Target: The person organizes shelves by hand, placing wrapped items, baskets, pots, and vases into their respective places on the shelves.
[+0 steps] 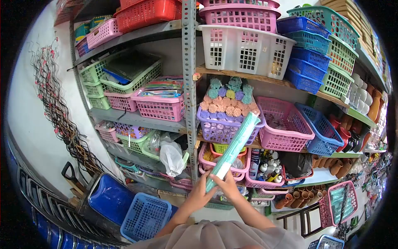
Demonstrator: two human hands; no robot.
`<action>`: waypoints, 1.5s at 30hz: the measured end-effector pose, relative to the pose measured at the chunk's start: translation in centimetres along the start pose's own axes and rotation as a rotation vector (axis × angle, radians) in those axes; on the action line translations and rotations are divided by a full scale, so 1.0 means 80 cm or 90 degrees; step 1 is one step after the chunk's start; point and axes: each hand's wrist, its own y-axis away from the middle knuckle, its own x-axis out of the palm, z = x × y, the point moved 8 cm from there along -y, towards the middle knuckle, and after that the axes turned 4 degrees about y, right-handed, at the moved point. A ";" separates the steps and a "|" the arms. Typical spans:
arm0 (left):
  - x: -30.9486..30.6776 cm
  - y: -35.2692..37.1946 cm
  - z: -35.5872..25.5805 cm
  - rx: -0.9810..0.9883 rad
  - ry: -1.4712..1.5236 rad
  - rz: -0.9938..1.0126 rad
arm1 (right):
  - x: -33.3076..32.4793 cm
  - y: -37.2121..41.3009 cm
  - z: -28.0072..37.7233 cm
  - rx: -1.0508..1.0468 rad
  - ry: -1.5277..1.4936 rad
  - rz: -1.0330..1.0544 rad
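Observation:
A long roll in shiny teal wrapping slants up to the right from my hands, with a white patch near its lower end. My left hand is closed round the bottom of the roll from the left. On its right side, my right hand grips the same roll just beside the left one. The roll's upper end passes in front of a purple basket filled with peach, purple and teal flower-like pieces.
Metal shelves hold many plastic baskets, among them a pink basket and a white basket. A blue basket stands low at the left beside a blue chair. Clay pots are at the lower right.

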 end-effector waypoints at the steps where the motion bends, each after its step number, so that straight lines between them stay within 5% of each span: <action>1: 0.001 0.000 -0.004 0.014 -0.037 -0.004 | 0.000 -0.002 0.002 -0.001 0.002 0.001; 13: 0.011 -0.047 -0.047 0.126 0.041 -0.056 | -0.020 -0.004 0.066 -0.135 0.219 -0.088; 19: 0.014 -0.095 -0.066 0.202 0.004 0.232 | -0.094 -0.002 0.100 -0.132 0.127 -0.214; 27: -0.109 -0.257 -0.084 0.349 -0.172 -0.281 | -0.200 -0.040 0.146 -0.010 0.054 -0.311; 35: -0.130 -0.378 -0.095 0.359 -0.356 -0.428 | -0.230 -0.123 0.202 -0.004 0.074 -0.253; 45: -0.116 -0.467 -0.083 0.255 -0.531 -0.391 | -0.244 -0.215 0.226 0.075 0.087 -0.213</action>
